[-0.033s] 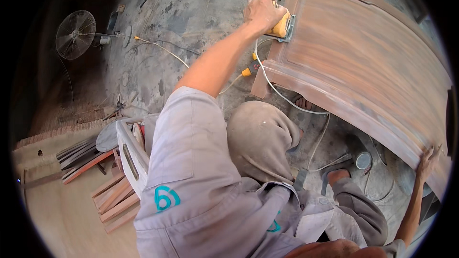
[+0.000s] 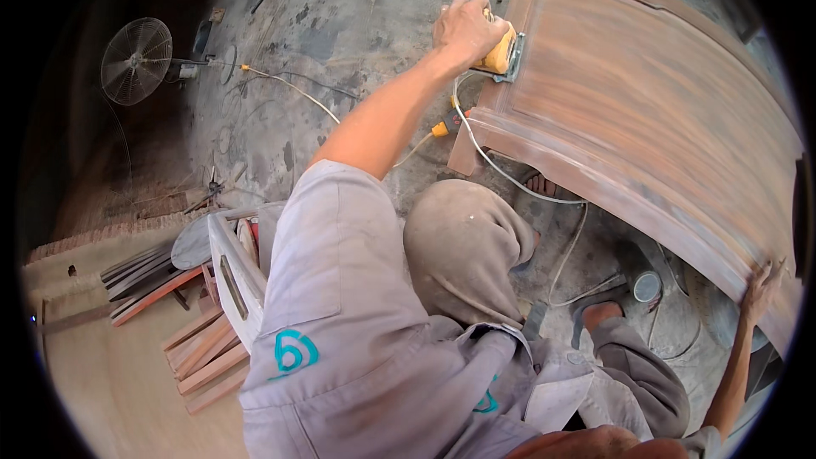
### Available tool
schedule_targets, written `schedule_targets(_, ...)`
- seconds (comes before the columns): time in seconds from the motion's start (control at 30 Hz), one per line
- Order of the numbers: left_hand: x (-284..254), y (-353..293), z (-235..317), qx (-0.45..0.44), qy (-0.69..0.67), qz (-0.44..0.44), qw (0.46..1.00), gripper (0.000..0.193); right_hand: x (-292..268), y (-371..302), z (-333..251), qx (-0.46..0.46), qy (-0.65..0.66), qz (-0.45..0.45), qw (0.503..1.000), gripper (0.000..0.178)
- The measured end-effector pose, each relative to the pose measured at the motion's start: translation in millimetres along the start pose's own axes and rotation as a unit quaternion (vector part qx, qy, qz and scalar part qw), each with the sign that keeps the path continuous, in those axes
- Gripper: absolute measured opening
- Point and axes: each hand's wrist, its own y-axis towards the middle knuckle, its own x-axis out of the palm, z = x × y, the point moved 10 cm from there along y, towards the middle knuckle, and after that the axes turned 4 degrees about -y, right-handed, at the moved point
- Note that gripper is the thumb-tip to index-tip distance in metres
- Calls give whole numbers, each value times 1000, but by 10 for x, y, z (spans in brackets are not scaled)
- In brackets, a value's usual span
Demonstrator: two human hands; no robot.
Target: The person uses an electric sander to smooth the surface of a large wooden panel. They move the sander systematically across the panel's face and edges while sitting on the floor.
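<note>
My left hand (image 2: 466, 32) is closed around a yellow power sander (image 2: 496, 53) with a pale cord. The sander's grey pad is against the left edge of a large brown wooden panel (image 2: 629, 93) with a raised frame and pale dust streaks. My left arm is stretched far forward. At the panel's near right edge, my right hand (image 2: 762, 289) grips the rim, its fingers partly on the upper face. Its thumb is hard to make out.
A white cord (image 2: 510, 174) loops down from the sander past my feet. A yellow-and-black cord connector (image 2: 442, 128) lies on the floor. Left are a standing fan (image 2: 136, 61), a pale plastic stool (image 2: 229, 276) and stacked wood strips (image 2: 204, 357). A dark cylinder (image 2: 644, 280) stands under the panel.
My left hand and the sander have shifted slightly toward me along the panel's left edge. My right hand stays in place on the rim.
</note>
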Motion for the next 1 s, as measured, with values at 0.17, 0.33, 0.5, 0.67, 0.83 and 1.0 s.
schedule_targets(0.17, -65, -159, -72, -27, -5, 0, 1000, 38, -57, 7, -159, -48, -5, 24, 999, 60)
schedule_targets(0.33, 23, 301, 67, -17, -13, -25, 999, 45, -116, -3, -244, -51, -10, 33, 998, 59)
schedule_targets(0.5, 116, 827, 211, -4, 2, -11, 1000, 46, -95, -19, -240, -33, 14, 7, 999, 58)
schedule_targets(0.67, 472, 1486, 219, -15, 8, -156, 988, 50, -80, -53, -130, -21, 11, -5, 1000, 58)
schedule_targets(0.83, 325, 1862, 279, 7, -34, 7, 999, 53, -82, -42, -152, -30, 4, -3, 1000, 59)
schedule_targets(1.0, 326, 1710, 375, -9, -10, 0, 1000, 56, -126, -47, -176, -3, 8, -8, 1000, 59)
